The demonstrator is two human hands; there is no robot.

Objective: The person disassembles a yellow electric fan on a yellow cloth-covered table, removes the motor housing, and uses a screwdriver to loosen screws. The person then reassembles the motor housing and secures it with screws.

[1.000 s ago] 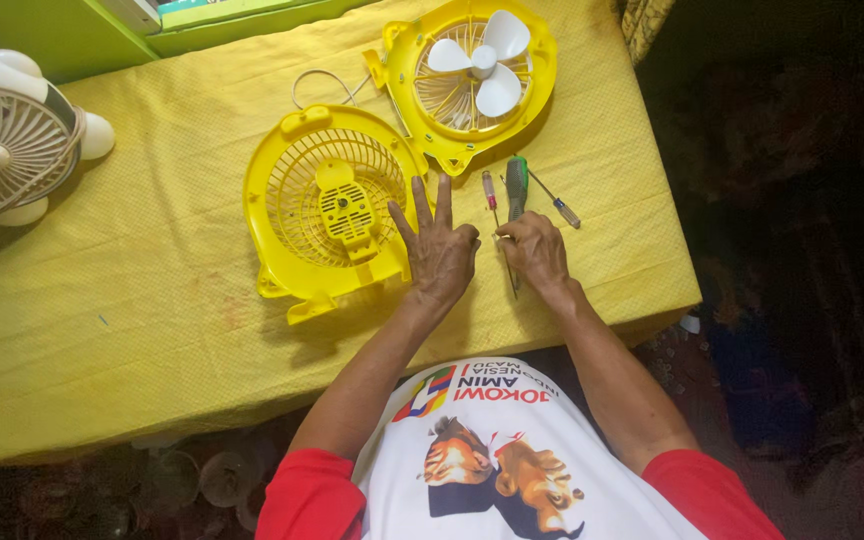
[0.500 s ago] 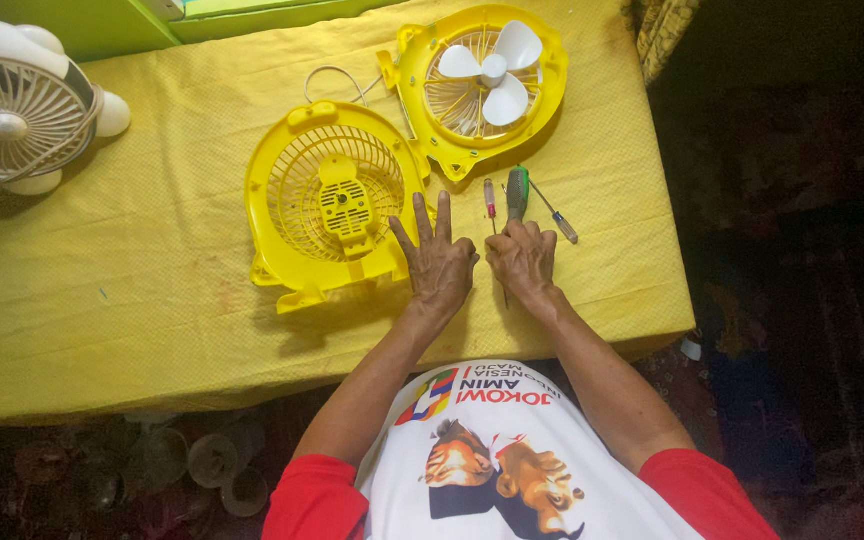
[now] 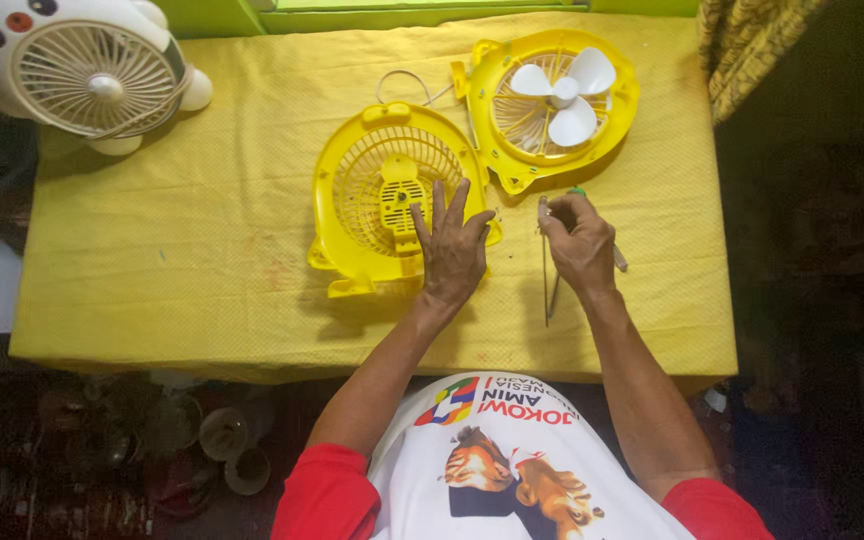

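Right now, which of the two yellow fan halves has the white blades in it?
The far yellow half, beyond the right hand, holds the white blades. The near grille half under the left hand has none.

I see a yellow cloth (image 3: 202, 230) covering the table. At its far left corner stands a white fan (image 3: 92, 75) shaped like an animal, grille facing up. Beyond the cloth's far edge runs a green ledge (image 3: 352, 15). Below its near edge, cups (image 3: 232, 450) sit on the dark floor.
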